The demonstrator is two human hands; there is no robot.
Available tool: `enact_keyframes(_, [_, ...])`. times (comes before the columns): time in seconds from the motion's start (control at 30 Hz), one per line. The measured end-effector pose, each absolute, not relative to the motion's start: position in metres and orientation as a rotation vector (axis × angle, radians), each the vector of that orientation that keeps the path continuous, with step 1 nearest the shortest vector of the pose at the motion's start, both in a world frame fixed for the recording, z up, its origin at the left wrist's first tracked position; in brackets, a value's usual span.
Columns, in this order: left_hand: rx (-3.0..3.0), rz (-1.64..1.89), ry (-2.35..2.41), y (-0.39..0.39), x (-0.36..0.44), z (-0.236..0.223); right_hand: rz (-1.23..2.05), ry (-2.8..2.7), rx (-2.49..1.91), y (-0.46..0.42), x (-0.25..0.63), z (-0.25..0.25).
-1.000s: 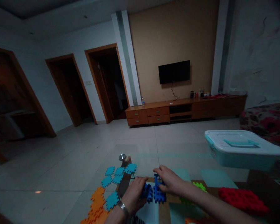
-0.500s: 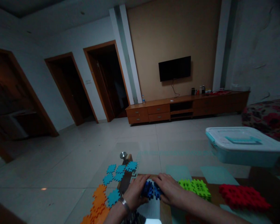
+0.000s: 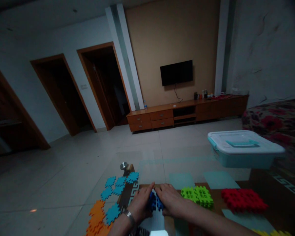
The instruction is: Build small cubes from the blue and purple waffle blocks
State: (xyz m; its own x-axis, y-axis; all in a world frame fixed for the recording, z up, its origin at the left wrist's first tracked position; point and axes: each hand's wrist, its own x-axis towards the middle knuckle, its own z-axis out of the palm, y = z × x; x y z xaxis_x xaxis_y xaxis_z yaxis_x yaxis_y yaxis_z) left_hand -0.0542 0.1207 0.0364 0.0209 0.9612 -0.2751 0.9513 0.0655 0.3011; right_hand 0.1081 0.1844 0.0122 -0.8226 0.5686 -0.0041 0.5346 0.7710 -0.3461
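Observation:
Both my hands are closed around a cluster of dark blue interlocking toy pieces on a glass table. My left hand, with a metal bracelet on its wrist, grips the cluster's left side. My right hand covers its right side. Most of the blue cluster is hidden under my fingers. A green block of joined pieces lies just right of my right hand, and a red block lies further right.
Light blue pieces and orange pieces lie spread at the left of the table. A pale teal lidded storage box stands at the back right. Beyond are a tiled floor, a low wooden cabinet, a wall television, doorways and a floral sofa.
My hands have closed together over the blue pieces, pressing them into one cluster. The view has shifted, bringing the green block fully into sight.

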Motion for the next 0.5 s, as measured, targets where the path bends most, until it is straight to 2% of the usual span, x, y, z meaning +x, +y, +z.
enact_keyframes(0.5, [1.931,0.049,1.929,0.1145,-0.0633,0.0326,0.618,-2.825,-0.938,0.1789,0.1085,0.015])
